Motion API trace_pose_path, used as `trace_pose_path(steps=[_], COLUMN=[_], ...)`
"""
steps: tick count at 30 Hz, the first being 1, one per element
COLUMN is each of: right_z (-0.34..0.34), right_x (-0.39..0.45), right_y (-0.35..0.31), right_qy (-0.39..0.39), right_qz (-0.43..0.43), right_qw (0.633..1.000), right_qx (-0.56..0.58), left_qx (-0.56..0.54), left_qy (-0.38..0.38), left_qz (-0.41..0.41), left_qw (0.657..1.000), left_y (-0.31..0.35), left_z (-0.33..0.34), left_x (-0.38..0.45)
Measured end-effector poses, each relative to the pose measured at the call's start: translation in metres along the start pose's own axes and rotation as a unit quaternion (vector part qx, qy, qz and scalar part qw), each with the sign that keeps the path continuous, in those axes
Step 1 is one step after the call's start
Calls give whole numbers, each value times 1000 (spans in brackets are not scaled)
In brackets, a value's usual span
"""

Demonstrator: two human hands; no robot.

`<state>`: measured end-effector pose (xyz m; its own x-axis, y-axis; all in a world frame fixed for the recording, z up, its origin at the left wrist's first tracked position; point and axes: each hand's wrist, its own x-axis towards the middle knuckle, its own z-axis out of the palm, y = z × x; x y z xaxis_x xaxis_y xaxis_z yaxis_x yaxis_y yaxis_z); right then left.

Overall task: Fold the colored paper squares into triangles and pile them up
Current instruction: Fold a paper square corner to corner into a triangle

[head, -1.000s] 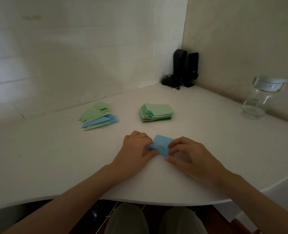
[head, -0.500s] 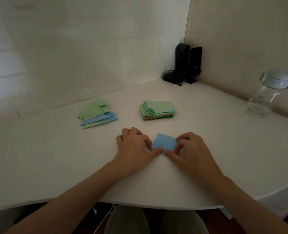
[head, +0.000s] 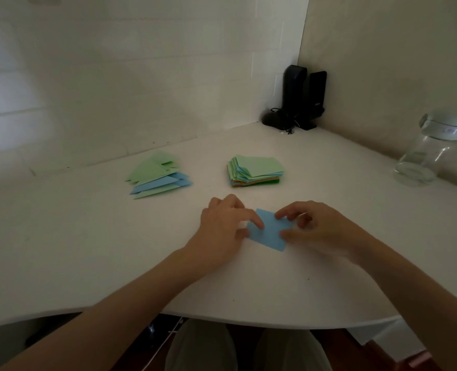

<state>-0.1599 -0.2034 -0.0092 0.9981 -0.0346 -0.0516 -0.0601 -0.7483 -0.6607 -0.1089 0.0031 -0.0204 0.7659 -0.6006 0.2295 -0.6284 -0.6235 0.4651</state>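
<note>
I'm seeing a white desk [head: 88, 250] carrying a pile of folded triangles [head: 159, 176]; a stack of paper squares [head: 257, 171]; a blue sheet [head: 271, 232]; black speakers [head: 302, 99]; a glass jar [head: 431, 153].

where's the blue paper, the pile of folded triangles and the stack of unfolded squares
blue paper [head: 269, 231]: head view, middle of the sheet between the hands
pile of triangles [head: 156, 174]: head view, green top piece
stack of squares [head: 258, 167]: head view, green top sheet
</note>
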Motion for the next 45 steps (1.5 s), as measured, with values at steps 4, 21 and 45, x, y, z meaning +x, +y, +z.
trace_pose_path(steps=[4, 21, 45], right_z=[-10, 14, 17], right_x=[4, -4, -9], right_y=[-1, 0, 8], right_qy=[-23, 75, 109], right_qz=[-19, -160, -36], right_qw=[999, 974, 993], right_qx=[-39, -140, -40], left_qx=[-17, 122, 49], left_qy=[-26, 18, 41], left_qz=[61, 95, -99], left_qw=[998, 988, 993], left_y=[-3, 3, -3], left_z=[5, 5, 13], left_x=[-2, -12, -12])
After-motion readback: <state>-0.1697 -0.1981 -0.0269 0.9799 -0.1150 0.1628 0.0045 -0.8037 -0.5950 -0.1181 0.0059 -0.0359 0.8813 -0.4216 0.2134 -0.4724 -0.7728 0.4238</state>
